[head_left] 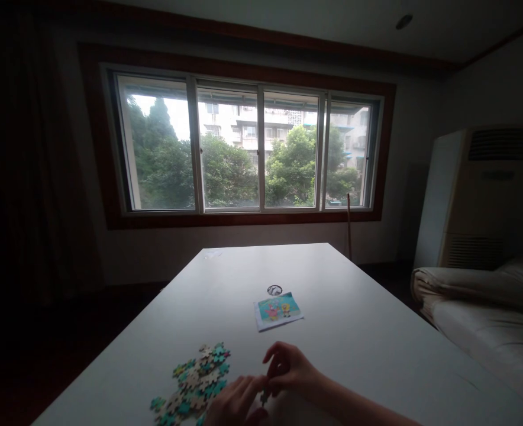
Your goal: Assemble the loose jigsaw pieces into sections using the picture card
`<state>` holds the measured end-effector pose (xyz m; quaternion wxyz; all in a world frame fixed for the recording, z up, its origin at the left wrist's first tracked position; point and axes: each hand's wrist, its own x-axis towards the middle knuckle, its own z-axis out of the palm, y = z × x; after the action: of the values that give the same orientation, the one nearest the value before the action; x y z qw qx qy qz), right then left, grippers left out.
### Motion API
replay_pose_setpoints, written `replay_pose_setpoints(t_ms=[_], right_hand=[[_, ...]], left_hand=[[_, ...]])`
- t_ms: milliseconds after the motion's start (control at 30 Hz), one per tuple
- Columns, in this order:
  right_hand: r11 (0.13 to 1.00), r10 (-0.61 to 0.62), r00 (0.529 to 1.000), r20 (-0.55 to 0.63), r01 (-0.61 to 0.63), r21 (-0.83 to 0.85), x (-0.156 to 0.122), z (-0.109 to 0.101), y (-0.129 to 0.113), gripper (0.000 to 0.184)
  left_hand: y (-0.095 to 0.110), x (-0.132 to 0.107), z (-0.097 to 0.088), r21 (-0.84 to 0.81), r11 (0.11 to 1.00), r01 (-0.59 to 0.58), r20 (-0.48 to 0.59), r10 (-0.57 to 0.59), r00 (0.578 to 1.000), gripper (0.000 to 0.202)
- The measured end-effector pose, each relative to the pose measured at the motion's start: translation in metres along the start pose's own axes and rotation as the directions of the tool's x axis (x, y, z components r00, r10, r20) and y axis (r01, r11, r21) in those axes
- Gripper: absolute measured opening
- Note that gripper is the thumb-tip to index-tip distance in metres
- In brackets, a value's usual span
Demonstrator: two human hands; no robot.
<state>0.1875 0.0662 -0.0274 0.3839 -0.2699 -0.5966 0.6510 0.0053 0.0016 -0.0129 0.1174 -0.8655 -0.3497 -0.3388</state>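
Looks from head height over the near end of a long white table [354, 331], facing forward and slightly down its length toward a wide four-paned glass window [260, 148]. Sits near the bare left hand [237, 401] and bare right hand [290, 368], far from the window.

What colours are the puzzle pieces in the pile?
The puzzle pieces are mostly teal and cream, shown best in the head view.

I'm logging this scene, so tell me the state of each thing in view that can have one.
Left hand: bent, grip unclear.
Right hand: curled, grip unclear.
Single piece: apart, at the hands.
Puzzle pieces: loosely heaped, mixed faces up.
Picture card: lying picture side up.
Window: open or shut unclear.
Air conditioner: upright, power unclear.
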Motion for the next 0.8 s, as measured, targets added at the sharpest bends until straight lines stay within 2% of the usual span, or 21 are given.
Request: replay_pose_setpoints(t_ms=[200, 367, 500, 667, 800], right_hand=[[1.000, 0.011, 1.000, 0.015, -0.011, 0.014, -0.0002, 0.0029, -0.0019, 0.053], [1.000, 0.021, 1.000, 0.020, -0.021, -0.004, -0.0023, 0.0056, -0.0061, 0.048], [0.993, 0.058, 0.997, 0.042, -0.053, -0.109, -0.0062, 0.0070, -0.0099, 0.044], [0.950, 0.001, 1.000, 0.011, 0.003, -0.311, -0.0070, 0.0049, -0.0033, 0.046], [0.939, -0.033, 0.999, 0.032, 0.042, -0.341, -0.0057, 0.0015, -0.0001, 0.045]], left_hand=[[0.0028, 0.0011, -0.0030, 0.019, 1.000, 0.017, 0.037, -0.018, 0.999, 0.019], [0.0048, 0.0001, -0.0040, 0.018, 0.999, 0.046, 0.024, -0.047, 0.999, 0.016], [0.0040, -0.0005, -0.0030, 0.032, 0.998, 0.045, -0.024, -0.044, 0.999, 0.004], [0.0018, -0.0014, 0.0017, 0.039, 0.998, 0.048, -0.058, -0.046, 0.997, 0.007], [0.0039, -0.0007, 0.0010, 0.032, 0.998, 0.053, -0.026, -0.053, 0.998, 0.011]])
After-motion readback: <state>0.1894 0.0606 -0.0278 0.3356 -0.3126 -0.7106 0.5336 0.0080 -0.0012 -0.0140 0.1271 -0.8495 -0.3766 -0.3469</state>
